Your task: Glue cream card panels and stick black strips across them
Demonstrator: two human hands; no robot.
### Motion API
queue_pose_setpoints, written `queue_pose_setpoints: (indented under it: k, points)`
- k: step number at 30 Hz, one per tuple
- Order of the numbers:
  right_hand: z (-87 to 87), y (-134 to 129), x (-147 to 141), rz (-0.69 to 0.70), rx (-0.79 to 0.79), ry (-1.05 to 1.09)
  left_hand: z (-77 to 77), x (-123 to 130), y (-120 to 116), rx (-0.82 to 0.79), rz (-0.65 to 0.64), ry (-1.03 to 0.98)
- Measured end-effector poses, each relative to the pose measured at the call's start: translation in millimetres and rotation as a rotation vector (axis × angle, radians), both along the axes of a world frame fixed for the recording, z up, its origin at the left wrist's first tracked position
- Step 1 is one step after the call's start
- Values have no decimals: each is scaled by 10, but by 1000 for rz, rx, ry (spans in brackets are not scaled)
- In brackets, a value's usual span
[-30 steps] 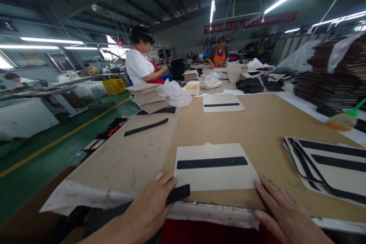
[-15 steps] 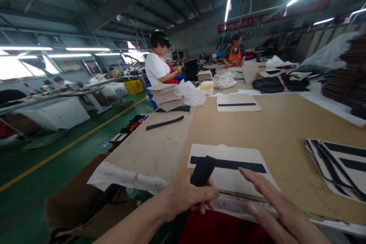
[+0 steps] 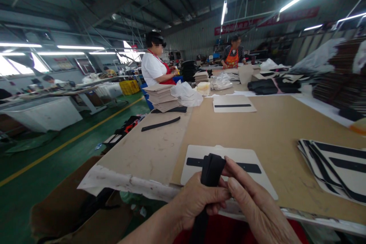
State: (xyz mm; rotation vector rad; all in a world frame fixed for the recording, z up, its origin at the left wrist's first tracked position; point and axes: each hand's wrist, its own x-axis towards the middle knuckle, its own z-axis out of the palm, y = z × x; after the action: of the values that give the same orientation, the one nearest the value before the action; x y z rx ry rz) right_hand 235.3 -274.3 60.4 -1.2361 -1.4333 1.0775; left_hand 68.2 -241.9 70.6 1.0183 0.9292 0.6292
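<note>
The step in hand appeared to be the gathering of a folded black strip (image 3: 212, 171), which was held upright above the near edge of the worktable (image 3: 223, 129), in front of the nearer cream panel (image 3: 241, 156). The strip was gripped by the left hand (image 3: 201, 196), with its layers stacked at the top and its lower part hanging below the fist. The right hand (image 3: 254, 202) was half curled, its fingertips brought to the strip's right edge; whether anything was pinched there could not be told. For the next move, a steady left grip and evenly aligned folds would seem to be called for. Among the containers, a yellow crate (image 3: 129, 87) and a white tub (image 3: 61, 114) were seen at the far left, their contents not visible. A blue bin (image 3: 146, 103), mostly hidden, was set behind a stack of beige boards (image 3: 161, 97). A white plastic bag (image 3: 187, 93) was left crumpled just right of that stack; what was in it could not be made out. At the near left, dark material was held in a brown box-like container (image 3: 65, 194).
</note>
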Motion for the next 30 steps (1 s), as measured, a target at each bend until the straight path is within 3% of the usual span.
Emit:
queue_pose_setpoints:
  k: [5,9,15,19,22,25,28,30]
  points:
    - [-64,-16,-55,-82,3,237,-19,45,4,-50,40,-67]
    - [-50,-15,-130,28,-112,507,-41,63,-16,-81,60,-75]
    - [-124,-50,-181,272,-304,604,-23,12,-132,-3,-130,22]
    - [-137,-4,-45,200,-251,532,54,-160,-176,146,-165,25]
    - [11,170,263,-12,-113,525,176,-409,-179,175,-175,280]
    - [301,422,618,-195,47,492,391,-662,-173,262,-165,643]
    - [617,697,748,-96,25,365,564,-787,-100,511,-168,943]
    - [741,903,648,28,-80,229,546,-784,29,699,-202,1079]
